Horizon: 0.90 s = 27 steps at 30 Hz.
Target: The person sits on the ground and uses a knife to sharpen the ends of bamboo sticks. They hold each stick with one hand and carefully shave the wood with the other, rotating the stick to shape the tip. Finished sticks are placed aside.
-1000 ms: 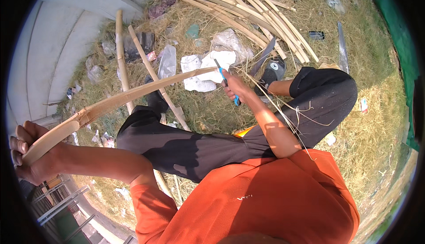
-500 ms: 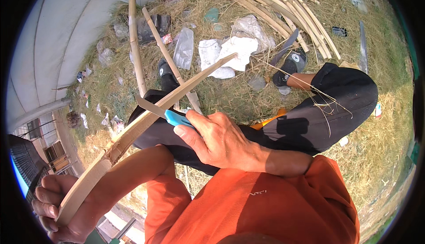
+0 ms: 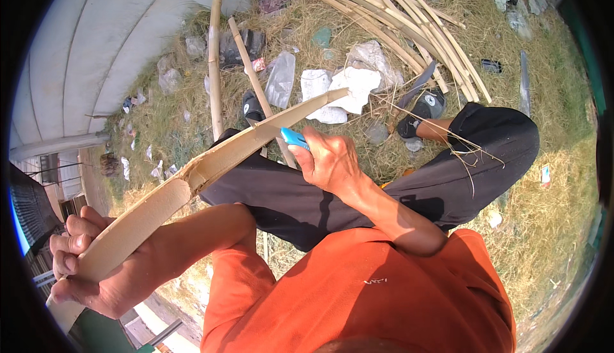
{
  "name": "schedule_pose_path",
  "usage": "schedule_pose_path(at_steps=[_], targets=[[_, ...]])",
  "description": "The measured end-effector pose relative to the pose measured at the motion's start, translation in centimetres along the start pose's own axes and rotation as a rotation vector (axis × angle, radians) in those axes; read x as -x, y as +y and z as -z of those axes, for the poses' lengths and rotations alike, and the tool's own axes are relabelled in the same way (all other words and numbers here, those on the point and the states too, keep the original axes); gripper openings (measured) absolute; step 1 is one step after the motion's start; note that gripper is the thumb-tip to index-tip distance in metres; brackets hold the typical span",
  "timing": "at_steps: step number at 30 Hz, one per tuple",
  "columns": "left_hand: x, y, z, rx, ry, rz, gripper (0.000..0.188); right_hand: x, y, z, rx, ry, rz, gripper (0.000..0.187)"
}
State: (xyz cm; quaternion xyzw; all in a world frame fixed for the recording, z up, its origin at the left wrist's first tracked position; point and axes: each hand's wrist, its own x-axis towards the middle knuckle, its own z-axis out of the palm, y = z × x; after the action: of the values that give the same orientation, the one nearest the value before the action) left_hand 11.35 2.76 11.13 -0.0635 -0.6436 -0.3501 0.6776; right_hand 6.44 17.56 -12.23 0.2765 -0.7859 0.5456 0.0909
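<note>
While the left hand point(image 3: 96, 270) sits low at the picture's left edge, its fingers are curled tight around the near end of a long, pale, split strip of bamboo point(image 3: 211, 161), with the thumb hidden behind it; that wrap looks meant to anchor the strip and keep it from twisting. From this grip the strip slants up and to the right, passing above the lap in black trousers point(image 3: 307, 193), and its tapered far tip ends over crumpled white plastic litter point(image 3: 352, 87) on the dry straw ground point(image 3: 543, 238). About midway along the strip, the right hand point(image 3: 332, 161) is closed in a fist on a small knife with a bright blue handle point(image 3: 294, 138); only the handle's end shows past the knuckles, and the blade cannot be made out where it meets the bamboo. Holding the knife against the strip's underside edge, close to the body, seems to give control for shaving. Further right, a bundle of thin yellowish bamboo slats point(image 3: 409, 26) lies fanned on the straw, well apart from both hands, and a black sandal point(image 3: 425, 106) covers the outstretched foot.
</note>
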Motion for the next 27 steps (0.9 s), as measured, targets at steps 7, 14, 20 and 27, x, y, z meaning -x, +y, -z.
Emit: schedule_pose_path(at_steps=[7, 14, 20, 27], targets=[[-0.5, 0.1, -1.3, 0.105, 0.216, 0.104, 0.043, 3.8, 8.7, 1.0, 0.375, -0.227, -0.583, 0.046], [-0.1, -0.7, -1.5, -0.019, 0.173, 0.069, 0.044, 5.8, 10.1, 5.7, 0.409, -0.179, -0.483, 0.047], [-0.2, -0.5, -3.1, -0.166, 0.195, 0.017, 0.043, -1.1, -5.6, 6.5, -0.382, -0.175, -0.039, 0.026], [-0.8, -0.3, -2.1, -0.109, 0.138, 0.067, 0.043, -3.8, -9.7, 4.1, -0.429, -0.313, -0.186, 0.025]])
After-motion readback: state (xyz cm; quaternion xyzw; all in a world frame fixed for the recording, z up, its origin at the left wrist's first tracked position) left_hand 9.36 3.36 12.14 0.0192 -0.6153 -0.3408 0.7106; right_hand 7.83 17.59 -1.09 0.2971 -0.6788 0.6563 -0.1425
